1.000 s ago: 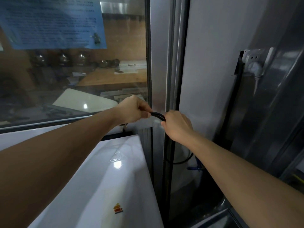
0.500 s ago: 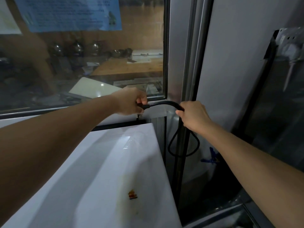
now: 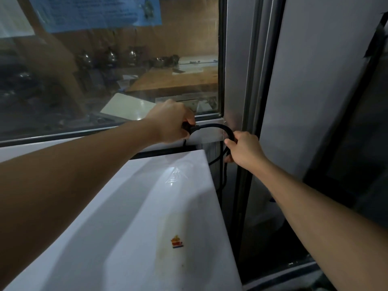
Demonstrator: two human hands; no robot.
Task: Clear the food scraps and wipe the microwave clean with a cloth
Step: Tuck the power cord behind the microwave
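black cord btwn left hand & right hand, above microwave

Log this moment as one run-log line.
left hand: holds black cord end | right hand: grips cord loops | microwave: top stained, unwiped | cloth: unseen
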